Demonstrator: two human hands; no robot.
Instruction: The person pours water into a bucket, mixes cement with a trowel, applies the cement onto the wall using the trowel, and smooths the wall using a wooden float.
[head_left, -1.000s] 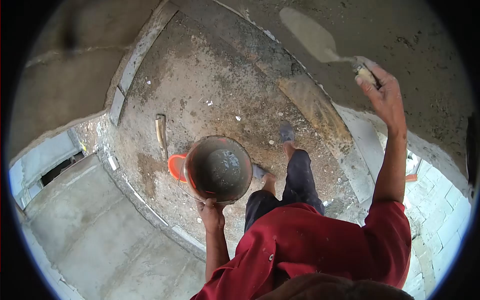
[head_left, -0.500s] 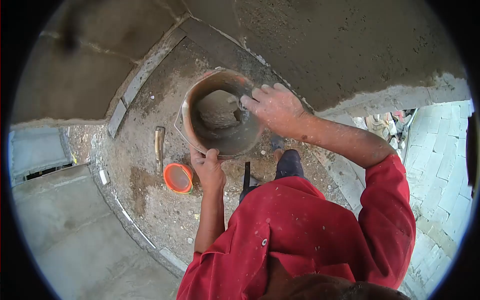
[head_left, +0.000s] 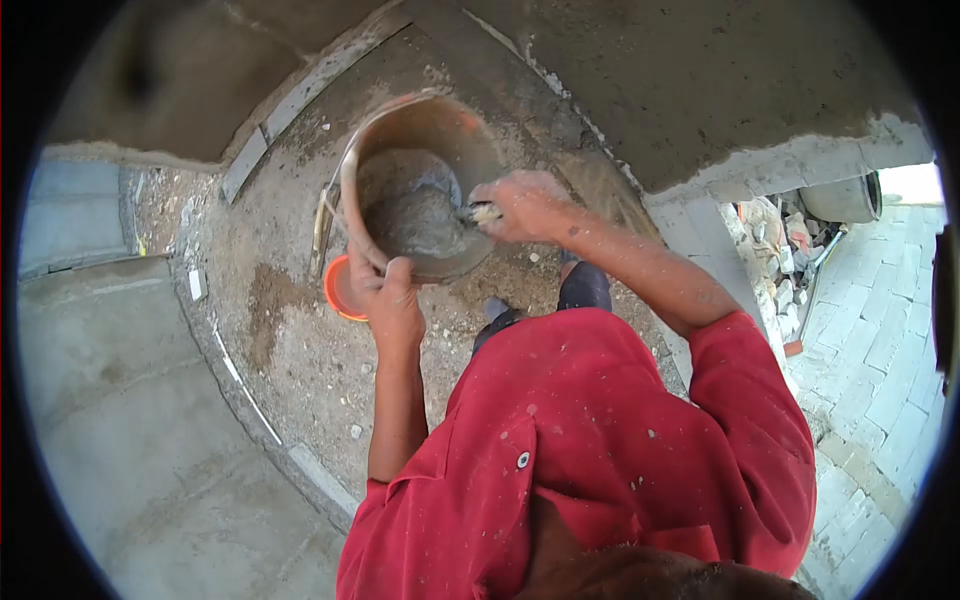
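Observation:
A mortar-smeared bucket [head_left: 475, 140] hangs tilted in front of me, its open mouth facing up towards me. Wet grey mortar [head_left: 405, 215] lies inside it. My left hand [head_left: 385, 295] is closed on the near-left rim, thumb on top. My right hand [head_left: 530, 208], dusted with mortar, is closed around the handle of what looks like a trowel [head_left: 485, 213] at the right side of the bucket's mouth. The trowel's blade is mostly hidden in the mortar. Just below the bucket, partly covered by it and my left hand, stands a small orange pail [head_left: 341, 290].
A wooden-handled tool [head_left: 321, 235] lies on the dirt floor [head_left: 290, 350], partly behind the bucket. Grey plastered walls [head_left: 720, 80] rise ahead, with another plastered surface [head_left: 140, 400] at left. Rubble and sacks [head_left: 780, 245] are piled at right beside pale blockwork [head_left: 860, 320].
The bucket has shifted slightly up and left, with its mouth turned more to the right. My right hand has moved from the rim area lower, with the trowel inside the bucket. My view has shifted.

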